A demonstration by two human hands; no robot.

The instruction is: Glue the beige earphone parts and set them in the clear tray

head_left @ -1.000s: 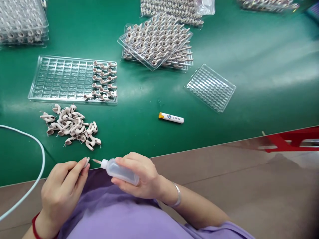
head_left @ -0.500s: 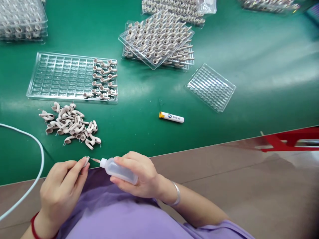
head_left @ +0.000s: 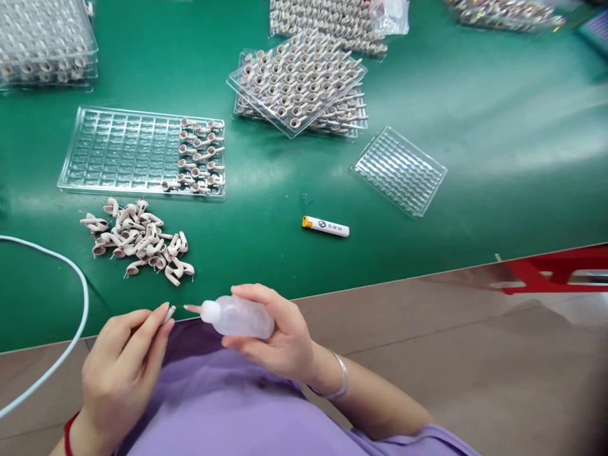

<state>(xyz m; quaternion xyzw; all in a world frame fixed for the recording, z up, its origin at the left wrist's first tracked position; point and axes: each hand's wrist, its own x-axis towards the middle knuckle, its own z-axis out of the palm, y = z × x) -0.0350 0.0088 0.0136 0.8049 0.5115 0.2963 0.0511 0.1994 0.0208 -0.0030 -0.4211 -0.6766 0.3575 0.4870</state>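
My left hand (head_left: 130,358) pinches a small pale earbud shell (head_left: 168,313) between thumb and fingers; most of the shell is hidden. My right hand (head_left: 280,332) is wrapped round a translucent squeeze bottle (head_left: 244,316) lying on its side, with a white cap and a thin needle tip. That tip points left at the end of the shell, a small gap apart. Just beyond my left hand lies a loose heap of earbud shells (head_left: 137,237), with thin wires sticking out of some. Behind it, a clear compartment tray (head_left: 118,152) carries shells in its right-hand columns.
Stacked filled trays (head_left: 299,82) stand at the back middle, more trays (head_left: 45,47) at the back left. A small clear tray (head_left: 399,171) and a white lighter (head_left: 325,226) lie to the right. A white cable (head_left: 80,310) curves at the left. A red stool (head_left: 555,269) stands beyond the table edge.
My right hand has drawn the bottle slightly to the right, widening the gap between its tip and the shell. My left hand still pinches the shell. The whole view has shifted a little.
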